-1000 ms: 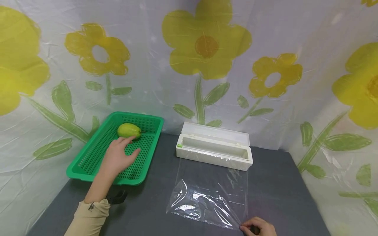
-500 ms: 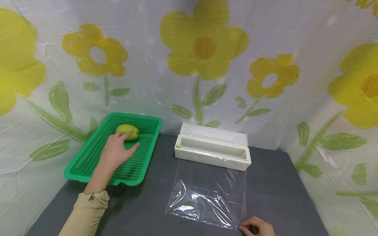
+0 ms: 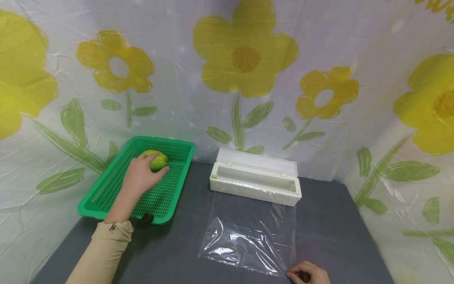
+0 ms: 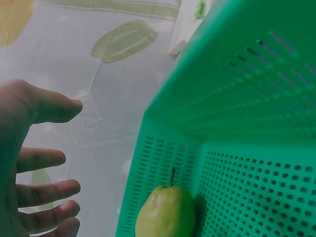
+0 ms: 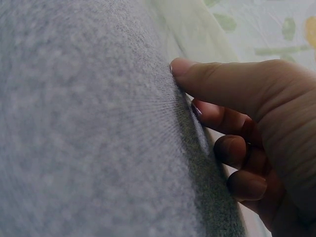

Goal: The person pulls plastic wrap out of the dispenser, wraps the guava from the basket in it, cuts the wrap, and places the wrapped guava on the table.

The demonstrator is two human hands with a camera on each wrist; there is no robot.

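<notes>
A yellow-green pear (image 3: 160, 161) with a dark stem lies towards the back of the green plastic basket (image 3: 176, 197). My left hand (image 3: 139, 177) is over the basket, its spread fingers overlapping the pear's near side in the head view. From the left wrist, the thumb (image 4: 57, 106) and fingers stand well apart with nothing between them, and the pear (image 4: 165, 215) shows beyond them. At the table's front, my right hand (image 3: 316, 273) pinches the near right corner of a sheet of clear plastic wrap (image 3: 244, 246) between thumb (image 5: 217, 81) and index finger.
The wrap runs out of a long white dispenser box (image 3: 255, 192), whose lid (image 3: 257, 161) stands open against the back; a small green slider (image 3: 214, 176) sits at its left end. A flower-printed curtain (image 3: 170, 110) borders the dark grey table (image 3: 330, 225).
The left hand has shifted slightly forward over the pear, and its fingers now cover more of the fruit's left side. The right hand keeps its pinch on the wrap.
</notes>
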